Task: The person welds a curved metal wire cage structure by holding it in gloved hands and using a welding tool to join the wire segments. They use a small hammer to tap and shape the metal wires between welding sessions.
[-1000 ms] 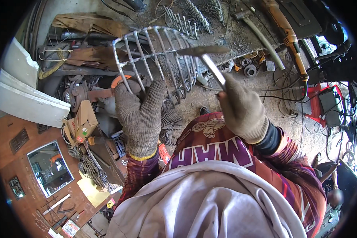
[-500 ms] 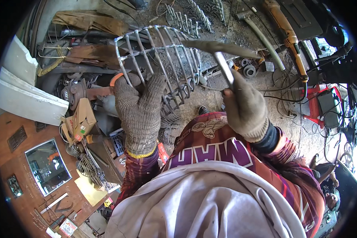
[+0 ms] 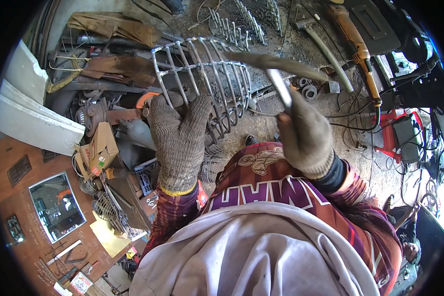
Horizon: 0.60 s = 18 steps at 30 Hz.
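A curved cage of welded metal rods [image 3: 201,64] is held up in front of me. My left hand [image 3: 178,140], in a grey knitted glove, grips its near left side, with the fingers partly hidden behind the rods. My right hand [image 3: 308,143], gloved too, is closed round the bright metal handle of a chipping hammer [image 3: 280,88]. The hammer's long, narrow head, smeared by motion, lies across the view at the cage's right side. Whether its left tip touches the rods I cannot tell.
On the bench [image 3: 301,47] beyond stand rows of short metal rods [image 3: 229,27], with another hammer [image 3: 325,49] and an orange power tool [image 3: 355,42]. Cables trail at right by a red and grey case [image 3: 404,130]. A cardboard box [image 3: 102,145] sits at left; a person [image 3: 410,246] is lower right.
My left hand and the rod cage have shifted slightly right and downward. The hammer stays close to the same place, its head still blurred.
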Available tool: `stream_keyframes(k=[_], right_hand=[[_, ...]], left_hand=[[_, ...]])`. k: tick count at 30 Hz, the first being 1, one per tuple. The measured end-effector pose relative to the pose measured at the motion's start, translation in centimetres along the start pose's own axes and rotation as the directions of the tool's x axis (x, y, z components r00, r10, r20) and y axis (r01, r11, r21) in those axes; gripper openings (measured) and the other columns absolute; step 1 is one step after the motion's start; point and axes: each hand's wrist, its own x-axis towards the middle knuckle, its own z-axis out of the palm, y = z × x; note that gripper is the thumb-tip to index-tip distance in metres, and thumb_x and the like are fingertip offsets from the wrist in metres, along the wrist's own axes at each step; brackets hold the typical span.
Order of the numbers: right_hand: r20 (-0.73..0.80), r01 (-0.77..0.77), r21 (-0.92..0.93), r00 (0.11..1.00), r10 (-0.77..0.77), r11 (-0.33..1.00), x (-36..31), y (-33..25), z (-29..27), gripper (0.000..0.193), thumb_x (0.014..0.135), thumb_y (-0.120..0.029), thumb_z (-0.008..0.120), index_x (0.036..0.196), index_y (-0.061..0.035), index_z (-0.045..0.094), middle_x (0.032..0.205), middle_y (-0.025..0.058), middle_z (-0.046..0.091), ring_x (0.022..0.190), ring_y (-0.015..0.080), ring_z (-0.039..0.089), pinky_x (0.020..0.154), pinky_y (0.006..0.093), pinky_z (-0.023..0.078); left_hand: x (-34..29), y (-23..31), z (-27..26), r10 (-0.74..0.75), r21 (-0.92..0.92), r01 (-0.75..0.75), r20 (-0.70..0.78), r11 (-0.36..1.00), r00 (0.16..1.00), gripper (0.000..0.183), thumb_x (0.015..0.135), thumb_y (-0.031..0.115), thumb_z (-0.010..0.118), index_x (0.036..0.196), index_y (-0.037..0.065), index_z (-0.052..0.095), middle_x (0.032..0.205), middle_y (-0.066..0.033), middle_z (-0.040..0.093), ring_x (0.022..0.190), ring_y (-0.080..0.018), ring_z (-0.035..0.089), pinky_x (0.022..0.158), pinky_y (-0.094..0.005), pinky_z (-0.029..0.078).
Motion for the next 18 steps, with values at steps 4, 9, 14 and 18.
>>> stream_keyframes(k=[4, 9, 14, 18], right_hand=[[0.042, 0.097, -0.088, 0.995, -0.093, 0.991, -0.1, 1.0, 0.7, 0.047, 0.091, -0.010, 0.063, 0.136, 0.0003, 0.053, 0.084, 0.0188, 0.067, 0.070, 0.0369, 0.068, 0.060, 0.0424, 0.054], [0.055, 0.034, -0.057, 0.998, -0.031, 0.998, -0.1, 0.5, 0.5, 0.045, 0.095, -0.011, 0.059, 0.138, -0.0005, 0.052, 0.087, 0.0196, 0.068, 0.072, 0.0370, 0.069, 0.063, 0.0421, 0.055], [0.034, -0.008, -0.007, 0.999, 0.008, 1.000, 0.1, -0.6, -0.8, 0.046, 0.095, -0.012, 0.059, 0.139, -0.0037, 0.051, 0.084, 0.0183, 0.068, 0.071, 0.0355, 0.069, 0.062, 0.0424, 0.055], [0.023, 0.030, 0.020, 0.999, -0.030, 0.999, 0.1, -1.2, -0.4, 0.047, 0.093, -0.011, 0.061, 0.139, -0.0054, 0.053, 0.083, 0.0176, 0.068, 0.068, 0.0355, 0.069, 0.060, 0.0428, 0.055]], left_hand=[[-0.4, 1.2, 0.4, -0.028, -0.155, 0.031, 0.019, 0.987, 0.999, 0.027, 0.087, 0.015, 0.077, 0.104, 0.002, 0.060, 0.082, -0.0020, 0.064, 0.069, -0.0079, 0.056, 0.060, -0.0239, 0.044], [-0.7, 1.5, 0.9, -0.049, -0.145, 0.050, 0.008, 0.988, 0.999, 0.029, 0.088, 0.020, 0.078, 0.099, 0.002, 0.058, 0.080, -0.0026, 0.062, 0.068, -0.0100, 0.057, 0.062, -0.0272, 0.046], [-0.7, 0.3, 0.9, -0.016, -0.163, 0.019, 0.017, 0.986, 1.000, 0.035, 0.086, 0.025, 0.081, 0.095, 0.001, 0.056, 0.078, -0.0054, 0.061, 0.068, -0.0131, 0.056, 0.062, -0.0309, 0.046], [-0.6, 0.9, 0.6, 0.041, 0.004, -0.041, 0.056, 0.999, 0.998, 0.031, 0.089, 0.013, 0.075, 0.111, 0.002, 0.057, 0.093, -0.0044, 0.067, 0.078, -0.0098, 0.061, 0.069, -0.0272, 0.049]])
